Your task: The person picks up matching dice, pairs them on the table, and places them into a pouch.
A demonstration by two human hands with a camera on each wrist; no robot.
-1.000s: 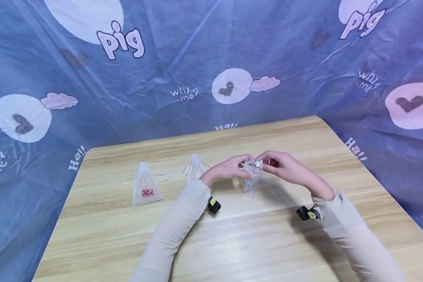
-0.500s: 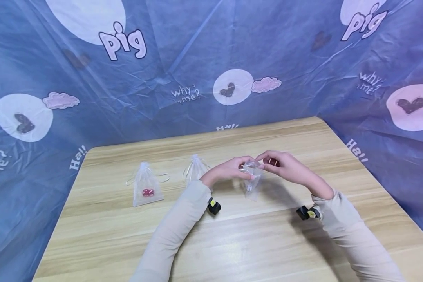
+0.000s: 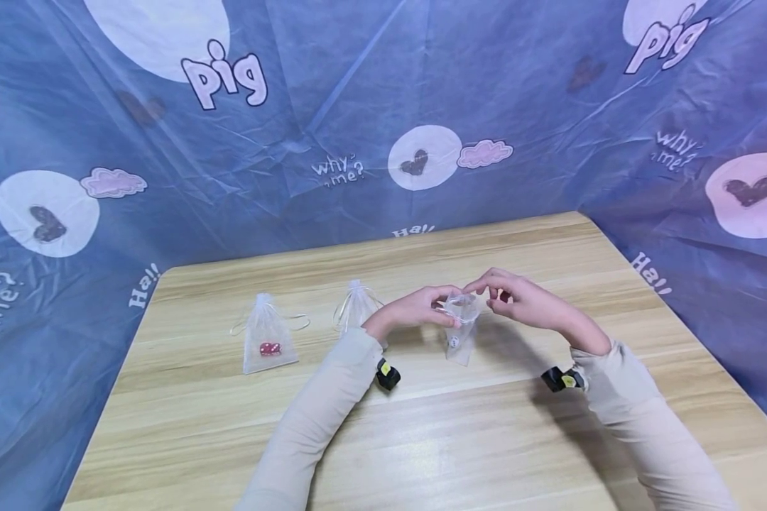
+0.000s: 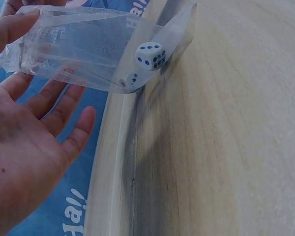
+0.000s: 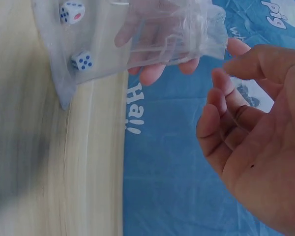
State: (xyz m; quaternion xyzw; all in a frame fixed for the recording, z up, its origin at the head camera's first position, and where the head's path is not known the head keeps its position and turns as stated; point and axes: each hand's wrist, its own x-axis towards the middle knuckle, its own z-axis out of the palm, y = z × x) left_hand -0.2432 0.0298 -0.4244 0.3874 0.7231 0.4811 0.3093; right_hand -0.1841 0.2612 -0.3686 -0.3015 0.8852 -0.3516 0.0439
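A sheer white drawstring pouch (image 3: pixel 461 344) hangs upright near the table, its mouth upward. My left hand (image 3: pixel 415 309) pinches it by the mouth, the thumb (image 4: pixel 14 29) lying over the mesh and the other fingers spread behind. Through the fabric, a white die with blue pips (image 4: pixel 151 55) shows near the bottom. A second white die (image 5: pixel 82 60) lies beside it in the right wrist view. My right hand (image 3: pixel 518 301) is at the pouch's right side, index fingertip at the rim. Its other fingers (image 5: pixel 211 120) are loosely curled and hold nothing.
To the left on the wooden table (image 3: pixel 383 454) lies a tied pouch (image 3: pixel 265 326) with red dice (image 3: pixel 270 348) inside. Another tied pouch (image 3: pixel 356 305) stands partly hidden behind the left forearm. A blue printed cloth (image 3: pixel 294 142) rises behind the table.
A white die between my right fingertips has dropped into the pouch. The right thumb has since come away from the rim, while the left hand keeps its hold and place.
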